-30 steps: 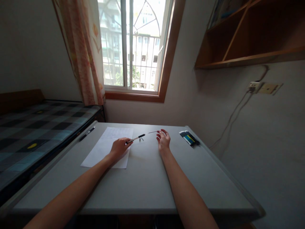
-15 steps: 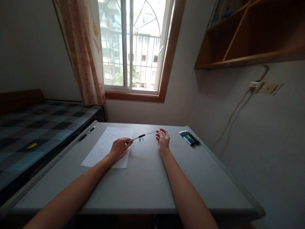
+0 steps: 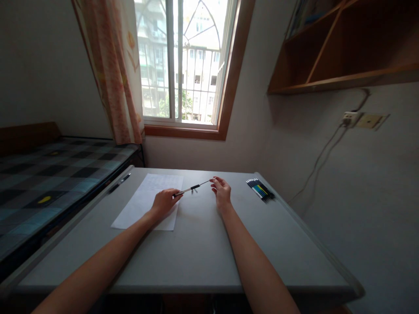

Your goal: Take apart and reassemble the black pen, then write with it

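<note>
My left hand (image 3: 164, 201) is closed round the rear of a pen barrel (image 3: 187, 190), white with a black grip, tilted up to the right. Between the thumb and fingers of my right hand (image 3: 222, 192) is the end of a thin dark pen refill (image 3: 205, 182). The refill lines up with the front of the barrel and its near end is at or inside the opening; I cannot tell how deep. Small dark pen parts (image 3: 194, 191) lie on the table just below the grip. Under my left hand is a sheet of white paper (image 3: 144, 209) with faint writing at its top.
On the right of the white table (image 3: 203, 257) lies a row of several dark pens (image 3: 261, 190) with a blue and yellow band. Another pen (image 3: 119, 183) lies near the left edge. A bed (image 3: 65, 170) stands left, a window behind, and a shelf (image 3: 340, 83) hangs at upper right.
My right hand has moved slightly left, toward the barrel, bringing the refill with it. Less of the refill shows between hand and grip. My left hand stays in place.
</note>
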Motion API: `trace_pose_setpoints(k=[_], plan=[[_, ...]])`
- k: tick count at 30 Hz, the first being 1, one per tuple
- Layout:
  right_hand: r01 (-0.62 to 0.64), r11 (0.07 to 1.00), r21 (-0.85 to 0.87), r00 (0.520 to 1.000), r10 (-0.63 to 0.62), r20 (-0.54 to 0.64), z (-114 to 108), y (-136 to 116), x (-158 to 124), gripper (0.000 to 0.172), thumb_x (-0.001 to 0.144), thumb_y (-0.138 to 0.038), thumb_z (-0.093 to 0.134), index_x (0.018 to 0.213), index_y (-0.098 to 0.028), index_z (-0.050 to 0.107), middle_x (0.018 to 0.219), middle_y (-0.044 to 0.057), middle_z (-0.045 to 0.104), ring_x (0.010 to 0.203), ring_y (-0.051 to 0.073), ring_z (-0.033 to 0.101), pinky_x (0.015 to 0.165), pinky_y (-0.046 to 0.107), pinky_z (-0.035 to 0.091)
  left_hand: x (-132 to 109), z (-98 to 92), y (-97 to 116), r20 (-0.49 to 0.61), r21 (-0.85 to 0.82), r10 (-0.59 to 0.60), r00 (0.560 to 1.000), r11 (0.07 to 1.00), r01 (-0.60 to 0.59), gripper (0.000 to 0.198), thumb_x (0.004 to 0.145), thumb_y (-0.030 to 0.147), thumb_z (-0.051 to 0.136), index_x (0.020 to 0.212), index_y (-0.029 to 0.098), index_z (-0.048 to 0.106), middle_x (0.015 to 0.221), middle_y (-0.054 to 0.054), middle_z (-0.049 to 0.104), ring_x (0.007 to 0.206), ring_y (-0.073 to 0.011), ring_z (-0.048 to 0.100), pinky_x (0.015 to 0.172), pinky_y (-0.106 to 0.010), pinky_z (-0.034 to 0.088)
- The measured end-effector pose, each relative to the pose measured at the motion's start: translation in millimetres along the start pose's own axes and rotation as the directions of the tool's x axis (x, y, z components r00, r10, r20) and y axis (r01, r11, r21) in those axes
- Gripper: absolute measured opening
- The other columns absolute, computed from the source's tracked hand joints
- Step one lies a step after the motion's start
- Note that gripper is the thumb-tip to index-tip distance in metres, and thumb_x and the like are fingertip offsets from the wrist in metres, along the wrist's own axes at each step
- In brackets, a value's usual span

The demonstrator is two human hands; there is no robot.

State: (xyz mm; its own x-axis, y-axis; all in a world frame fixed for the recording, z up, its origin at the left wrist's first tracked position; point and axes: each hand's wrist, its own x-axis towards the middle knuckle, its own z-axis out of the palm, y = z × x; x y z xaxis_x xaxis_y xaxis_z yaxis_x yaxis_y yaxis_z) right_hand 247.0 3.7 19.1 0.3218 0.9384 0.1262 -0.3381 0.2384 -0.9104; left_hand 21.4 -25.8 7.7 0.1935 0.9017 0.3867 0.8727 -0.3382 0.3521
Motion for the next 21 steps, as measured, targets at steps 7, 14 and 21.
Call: trace_pose_setpoints(k=[7,14,21], plan=[[-0.027,0.999,-0.03,0.998,0.029,0.048,1,-1,-2,0.027,0.061,-0.035,0.066,0.081,-0.018,0.062,0.081,0.004,0.068,0.058,0.009,0.054,0.053,0.021,0.04,0,2.9,-3,-0.008,0.011,0.023,1.0,1.0,-0.023,0.027,0.083,0.042,0.047,0.086,0.025,0.067,0.08,0.0,0.068,0.067,-0.0135,0.058,0.06,-0.022,0.034],[-0.071,0.993,-0.096,0.985,0.085,0.153,4,-3,-9,0.028,0.059,-0.037,0.067,0.079,-0.018,0.062,0.08,0.006,0.069,0.063,0.013,0.057,0.057,0.024,0.041,0,1.4,-1,-0.012,-0.007,0.031,0.999,0.999,-0.031,0.027,0.082,0.043,0.048,0.086,0.025,0.067,0.08,0.001,0.068,0.067,-0.0139,0.058,0.06,-0.023,0.035],[-0.09,0.985,-0.144,0.963,0.123,0.241,6,-3,-13,0.029,0.059,-0.039,0.068,0.077,-0.017,0.063,0.081,0.007,0.069,0.066,0.014,0.058,0.059,0.025,0.041,-1,1.3,0,-0.004,-0.035,0.035,0.999,0.999,-0.035,0.028,0.082,0.043,0.047,0.089,0.025,0.068,0.083,0.0,0.068,0.069,-0.0139,0.058,0.061,-0.022,0.036]])
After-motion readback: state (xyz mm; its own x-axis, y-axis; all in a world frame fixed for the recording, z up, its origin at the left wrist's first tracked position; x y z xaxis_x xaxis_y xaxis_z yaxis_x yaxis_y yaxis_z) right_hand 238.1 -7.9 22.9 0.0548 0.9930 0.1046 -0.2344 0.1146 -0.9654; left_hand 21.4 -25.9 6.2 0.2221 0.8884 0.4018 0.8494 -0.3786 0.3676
